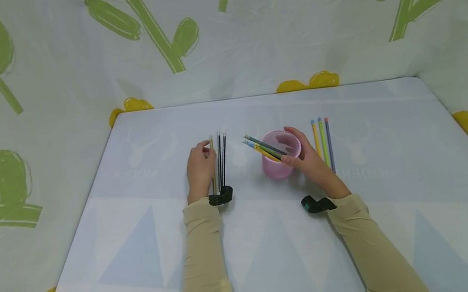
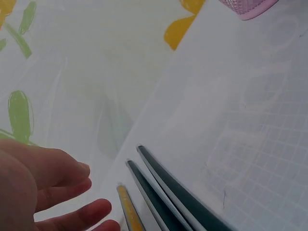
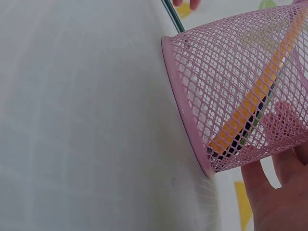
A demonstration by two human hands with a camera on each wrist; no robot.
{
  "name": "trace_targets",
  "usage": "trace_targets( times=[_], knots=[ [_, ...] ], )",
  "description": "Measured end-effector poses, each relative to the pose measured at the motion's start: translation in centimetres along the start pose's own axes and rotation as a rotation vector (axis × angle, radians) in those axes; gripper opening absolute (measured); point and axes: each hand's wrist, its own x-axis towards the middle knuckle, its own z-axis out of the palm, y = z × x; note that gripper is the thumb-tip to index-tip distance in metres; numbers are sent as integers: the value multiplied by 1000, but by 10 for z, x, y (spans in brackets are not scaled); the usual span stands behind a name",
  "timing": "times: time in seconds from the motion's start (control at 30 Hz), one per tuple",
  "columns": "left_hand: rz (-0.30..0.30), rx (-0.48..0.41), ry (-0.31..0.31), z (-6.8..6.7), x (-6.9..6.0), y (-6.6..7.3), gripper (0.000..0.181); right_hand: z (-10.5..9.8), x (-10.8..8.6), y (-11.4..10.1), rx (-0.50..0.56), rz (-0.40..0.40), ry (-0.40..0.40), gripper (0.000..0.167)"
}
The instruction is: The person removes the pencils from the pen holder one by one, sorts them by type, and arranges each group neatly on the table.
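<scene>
Lightness is what my left hand needs: its fingers are loosely bent and hold nothing, with a gap between thumb and fingers, just beside the gold-coloured pencil that lies along its inner side. I'd pinch that one near its far end, from above, so my fingertips don't roll it into its neighbours. Those are two dark pencils, a little further right of the same hand, lying near each other on the tabletop; taking them singly looks easier than scooping. Between my two hands sits the pink mesh cup, within my right hand's grip, thumb at the near rim and fingers round the side. I can't tell whether its base touches the surface all round, so a firm hold without squeezing the mesh seems wise. Several pencils stand in it, leaning out over the rim towards my left hand; anything added should go in steeply, past those leaning ends, or it may catch on them. Just beyond my right hand, on its outer side, lie a yellow pencil, a green pencil and a blue one, side by side, so I'd keep my knuckles and wrist from brushing them.
</scene>
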Motion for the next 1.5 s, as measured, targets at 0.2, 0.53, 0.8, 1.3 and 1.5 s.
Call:
trace_targets(
  times=[0.2, 0.53, 0.8, 1.3, 1.5],
  knots=[
    [43, -187, 62, -2, -1, 2, 35, 2, 0, -1, -13, 4, 4, 71],
    [182, -400, -56, -4, -2, 7, 33, 0, 1, 2, -19, 21, 10, 71],
    [285, -488, -217, 2, -6, 18, 33, 0, 0, 1, -5, 10, 8, 70],
    [329, -721, -447, -3, -26, 47, 33, 0, 2, 5, 39, -45, -17, 70],
    [347, -715, -520, 8, -29, 53, 36, 0, 3, 6, 36, -18, -8, 70]
  ],
)
